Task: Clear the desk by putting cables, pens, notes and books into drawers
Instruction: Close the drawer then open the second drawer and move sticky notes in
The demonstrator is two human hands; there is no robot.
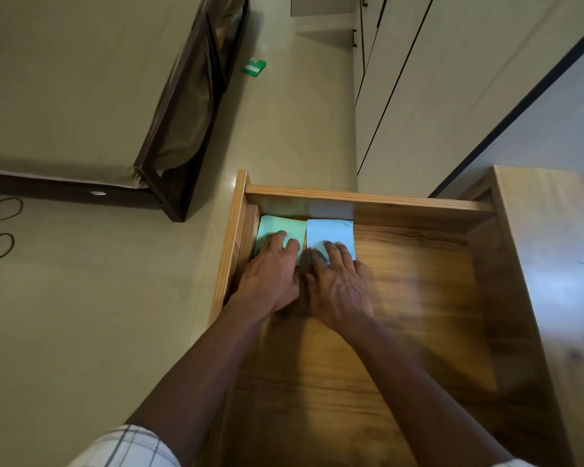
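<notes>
Pastel pads in a brown drawer
A mint-green pad (278,226) and a pale-blue pad (331,230); the drawer (418,291) is tan wood with dark streaked grain. The sleeve (128,446) is white with thin dark checks, the floor (81,332) beige, the box (253,66) bright green, the bed frame (174,207) dark brown.

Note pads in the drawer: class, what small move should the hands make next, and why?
Probably lift both hands clear of the drawer. The green note pad and blue note pad already lie flat, side by side, against its far wall; the left hand rests on the green one, the right hand on the blue, so both seem placed.
</notes>
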